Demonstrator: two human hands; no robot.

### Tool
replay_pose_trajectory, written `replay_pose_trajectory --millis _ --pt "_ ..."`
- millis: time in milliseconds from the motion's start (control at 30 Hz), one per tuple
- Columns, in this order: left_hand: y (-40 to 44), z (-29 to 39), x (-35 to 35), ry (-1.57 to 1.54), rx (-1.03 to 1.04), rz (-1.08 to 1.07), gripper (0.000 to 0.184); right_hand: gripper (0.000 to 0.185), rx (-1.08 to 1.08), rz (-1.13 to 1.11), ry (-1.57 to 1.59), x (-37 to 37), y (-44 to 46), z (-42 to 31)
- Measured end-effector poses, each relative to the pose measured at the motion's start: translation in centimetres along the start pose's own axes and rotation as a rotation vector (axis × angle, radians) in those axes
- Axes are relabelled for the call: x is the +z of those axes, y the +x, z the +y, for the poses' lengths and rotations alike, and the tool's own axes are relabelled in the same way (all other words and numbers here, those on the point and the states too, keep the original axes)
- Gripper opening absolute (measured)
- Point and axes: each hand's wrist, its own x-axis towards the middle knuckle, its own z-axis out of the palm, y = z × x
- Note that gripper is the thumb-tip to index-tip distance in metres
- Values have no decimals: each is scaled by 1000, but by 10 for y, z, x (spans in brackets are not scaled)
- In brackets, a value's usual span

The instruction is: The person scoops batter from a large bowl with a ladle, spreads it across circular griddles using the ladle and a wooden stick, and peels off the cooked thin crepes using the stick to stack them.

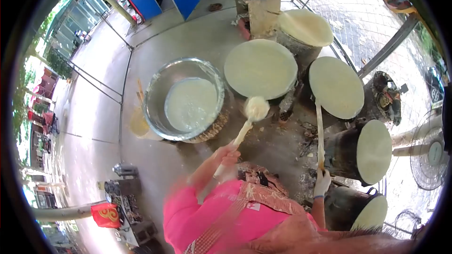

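Observation:
My left hand (227, 155) is closed around the handle of a batter-coated ladle (257, 108). The bowl of the ladle hangs near the front edge of a round griddle (260, 68) covered in a pale layer. A metal basin (153, 113) of white batter (193, 103) stands to the left. On the right, my right hand (322, 182) grips a long wooden stick (320, 134). The stick's far end meets the lower left edge of a second pale-covered griddle (336, 87).
More pale-topped round griddles stand at the back (306, 27), right (374, 152) and lower right (372, 214). A fan (433, 153) is at far right. Behind stands a box-like stand (263, 14). Lower left are a red bag (105, 215) and dark equipment (125, 197).

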Motion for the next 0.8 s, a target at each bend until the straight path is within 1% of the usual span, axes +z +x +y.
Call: replay_pose_trajectory --millis 33,67,100,133,167,200,233,267,300,333,433,467,500,533,567,633,700,733,800 --pt "-13 8 -13 -40 -4 28 20 31 53 -39 -9 20 8 -28" --pt "-26 18 -24 -77 -15 54 20 33 96 -55 117 41 10 -66" --pt "-36 25 -35 -122 -23 77 19 36 87 -82 190 56 12 -102" --pt "-44 31 -44 -165 -35 90 19 40 82 -47 51 78 23 -105" --pt "-54 36 -51 -208 -41 102 19 41 269 -167 193 86 31 -137" --pt "-64 39 -57 -256 -43 117 18 36 163 -140 155 120 55 -100" --pt "-73 40 -61 -308 -43 130 18 37 105 -129 126 133 72 -106" --pt "-82 42 -65 -357 -35 151 17 37 194 -192 140 126 79 -152" --pt "-90 41 -67 -398 -24 171 17 36 135 -138 98 140 101 -155" --pt "-94 42 -70 -434 -14 184 16 33 109 -115 123 157 128 -149" --pt "-99 36 -80 -551 30 217 15 30 136 -140 282 191 205 -175" --pt "-97 33 -79 -577 59 233 15 30 135 -131 239 207 236 -182" --pt "-95 29 -75 -593 103 265 14 31 124 -117 124 206 253 -209" --pt "-92 22 -56 -560 195 316 17 32 92 -87 183 226 281 -210" --pt "-89 14 -36 -524 285 369 21 33 82 -89 165 248 314 -208" --pt "-79 7 -17 -589 380 352 28 34 54 -69 154 275 352 -219" --pt "-78 -9 -15 -794 374 199 29 33 2 -21 180 291 366 -235" --pt "-76 -11 -13 -789 395 192 29 30 15 -55 148 292 368 -241" --pt "-73 -19 -10 -792 435 169 29 28 -22 -91 96 306 381 -232"
